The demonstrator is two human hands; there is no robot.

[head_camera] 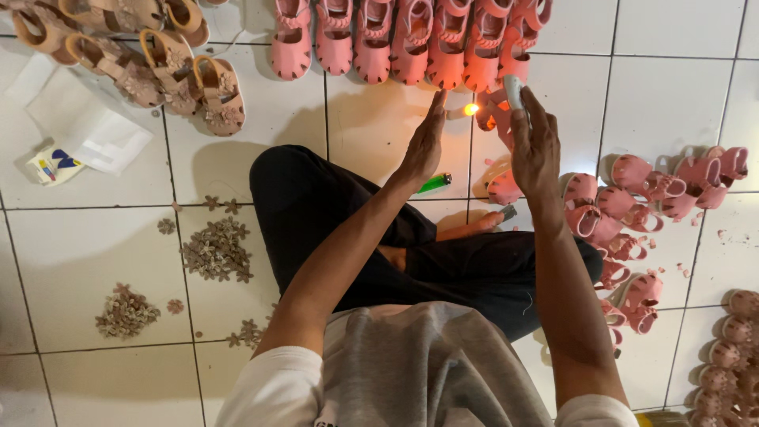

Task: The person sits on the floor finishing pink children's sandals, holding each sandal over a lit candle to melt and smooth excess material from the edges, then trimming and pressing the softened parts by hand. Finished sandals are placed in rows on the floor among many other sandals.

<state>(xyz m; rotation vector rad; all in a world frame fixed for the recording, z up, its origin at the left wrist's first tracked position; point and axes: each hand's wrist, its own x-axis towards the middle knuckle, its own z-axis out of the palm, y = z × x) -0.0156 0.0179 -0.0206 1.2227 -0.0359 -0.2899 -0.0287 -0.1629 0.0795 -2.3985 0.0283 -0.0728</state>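
Observation:
I sit cross-legged on a white tiled floor. My left hand (425, 144) is held flat and upright beside a small flame (471, 109), with straight fingers and nothing in it. My right hand (536, 146) grips a small pink sandal (514, 90) with a pale sole, holding it just right of the flame. A green lighter (435, 183) lies on the floor by my knee, below my left hand.
A row of pink sandals (411, 43) lines the far side. Tan sandals (170, 67) lie at the far left. More pink sandals (632, 198) are heaped on the right. Piles of small flower ornaments (217, 249) and a white bag (87, 122) lie on the left.

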